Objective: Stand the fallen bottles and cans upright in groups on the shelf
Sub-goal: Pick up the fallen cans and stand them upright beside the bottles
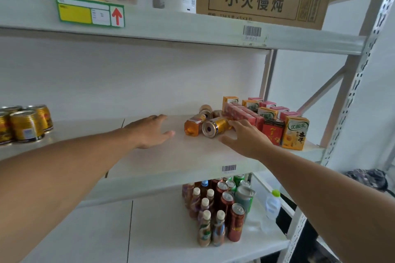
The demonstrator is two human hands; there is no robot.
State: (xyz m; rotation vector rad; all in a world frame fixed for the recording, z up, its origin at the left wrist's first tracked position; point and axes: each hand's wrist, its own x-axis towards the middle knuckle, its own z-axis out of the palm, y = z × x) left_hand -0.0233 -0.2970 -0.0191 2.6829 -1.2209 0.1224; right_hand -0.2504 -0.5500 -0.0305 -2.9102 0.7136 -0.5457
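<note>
A small heap of fallen bottles lies on the middle shelf [192,156], a little right of the picture's centre. Nearest is a gold-wrapped bottle [214,126] on its side, its round base facing the viewer. Touching it at nine o'clock lies an amber bottle [192,127], its liquid showing through clear walls. Two more fallen bottles [207,111] lie just behind, at twelve o'clock.

The right hand [243,138] hovers at three o'clock of the gold bottle, fingers spread and nearly straight, fingertips at or very near the bottle; it holds nothing. The left hand [152,131] rests flat at nine o'clock of the heap, apart from it, fingers straight and empty.

These bottles look small, rigid and smooth; being round, they would likely roll if nudged. The amber one seems full, so moderately heavy for its size. Whether they are glass or plastic cannot be told. A grip around the middle of the body, thumb opposite fingers, seems safest for tipping each upright.

Standing drink cartons [296,132] crowd the heap at three o'clock. Upright gold cans [26,126] stand far off at nine o'clock. On the shelf below, upright bottles and cans [215,213] are grouped.
</note>
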